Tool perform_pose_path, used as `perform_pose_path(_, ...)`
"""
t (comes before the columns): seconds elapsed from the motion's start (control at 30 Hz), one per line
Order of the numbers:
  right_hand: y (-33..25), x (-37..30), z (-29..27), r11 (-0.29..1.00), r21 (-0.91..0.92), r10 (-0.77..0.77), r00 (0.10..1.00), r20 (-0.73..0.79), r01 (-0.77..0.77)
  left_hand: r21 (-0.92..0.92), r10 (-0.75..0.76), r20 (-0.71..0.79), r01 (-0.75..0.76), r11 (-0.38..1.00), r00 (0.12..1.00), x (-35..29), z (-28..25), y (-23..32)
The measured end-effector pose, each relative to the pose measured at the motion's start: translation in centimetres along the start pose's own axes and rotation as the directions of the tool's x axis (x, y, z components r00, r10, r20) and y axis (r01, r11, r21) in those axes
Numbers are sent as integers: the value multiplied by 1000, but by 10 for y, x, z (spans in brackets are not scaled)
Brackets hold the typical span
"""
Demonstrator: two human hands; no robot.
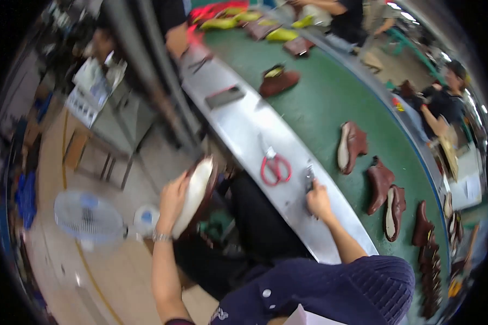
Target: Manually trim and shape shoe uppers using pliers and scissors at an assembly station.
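Note:
My left hand [172, 201] is closed around a brown leather shoe [197, 189], held off the table with its pale sole turned up toward me. My right hand [319, 200] rests over the metal ledge [255, 122] of the belt, its fingers wrapped on a dark metal hand tool [309, 174]. Only the tool's upper end shows clearly, so its kind is hard to make out. Left of that hand lies a pair of scissors [275, 169] with red loop handles. Farther up the ledge is a dark flat phone-like slab [225, 97].
On the green conveyor belt [320, 114] stand several brown shoes [352, 147], with yellow-green pieces [282, 35] at its far end. A white fan [89, 216] is at my left. Other people [444, 103] sit across the belt. A dark machine column [157, 70] rises ahead.

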State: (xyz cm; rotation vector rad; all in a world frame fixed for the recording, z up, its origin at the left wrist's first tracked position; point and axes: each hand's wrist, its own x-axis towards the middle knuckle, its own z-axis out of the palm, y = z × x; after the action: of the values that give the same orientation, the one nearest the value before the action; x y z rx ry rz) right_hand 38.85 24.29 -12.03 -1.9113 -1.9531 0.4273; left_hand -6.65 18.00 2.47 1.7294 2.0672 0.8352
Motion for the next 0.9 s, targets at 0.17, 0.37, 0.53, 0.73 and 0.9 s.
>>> perform_pose_path(0.17,-65,8,-65,450,757,124,873,472,-473,281,42,-209,19,960,977,6,25,6)
perform_pose_path(0.37,-196,31,-93,763,623,-440,565,698,-174,19,-208,-132,212,977,969,2,10,-1)
perform_pose_path(0.53,-297,59,-82,890,442,-455,134,880,114,-82,-252,18,252,964,968,-48,8,19)
perform_pose_path(0.73,-357,64,-88,948,241,-248,7,969,207,88,-160,-156,175,981,975,-72,35,49)
perform_pose_path(0.9,-291,33,-62,660,478,-710,273,649,580,93,-94,-213,116,989,973,-75,43,52)
